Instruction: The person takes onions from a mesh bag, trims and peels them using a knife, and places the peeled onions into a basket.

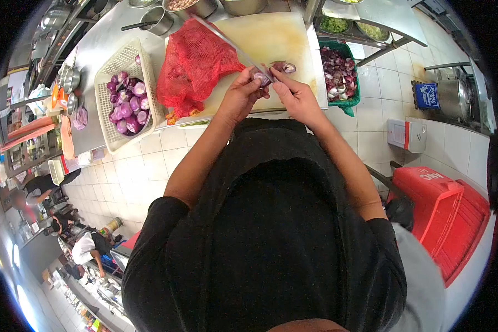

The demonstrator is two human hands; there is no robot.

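Near the top centre of the frame, the left hand [242, 93] has its fingers and thumb closed on a small purple onion [260, 77], held just above the lower part of a worn, off-white rectangular cutting board [282, 34]. The right hand [297, 99] meets it from the right, clamped on a long, narrow metal knife [233, 45]; its grip hides the handle, and the blade slants to the upper left, passing over a crumpled red mesh bag [191, 66]. The blade's near end is at the onion, though whether it cuts in cannot be told. Just beyond the right hand, a purple onion piece [285, 67] lies on the board. To the left of the bag, in the upper left of the frame, a cream plastic lattice basket [106, 83] holds glossy purple peeled onions [128, 108]. At the upper right, beside the board, a green plastic crate [355, 77] contains purple and white onion scraps [335, 69].
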